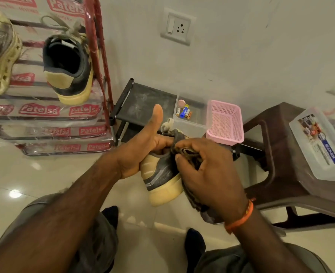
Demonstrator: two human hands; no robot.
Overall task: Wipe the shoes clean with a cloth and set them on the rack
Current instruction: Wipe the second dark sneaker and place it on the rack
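Head view: the left hand (pixel 141 146) grips the shoe (pixel 160 174) by its heel, thumb raised, while the right hand (pixel 208 172) presses a bunched cloth (pixel 188 152) against the shoe's side.

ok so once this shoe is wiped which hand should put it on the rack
Left, probably. The left hand already holds the shoe, and the rack with the matching shoe stands on that side. The right hand is busy gripping the cloth.
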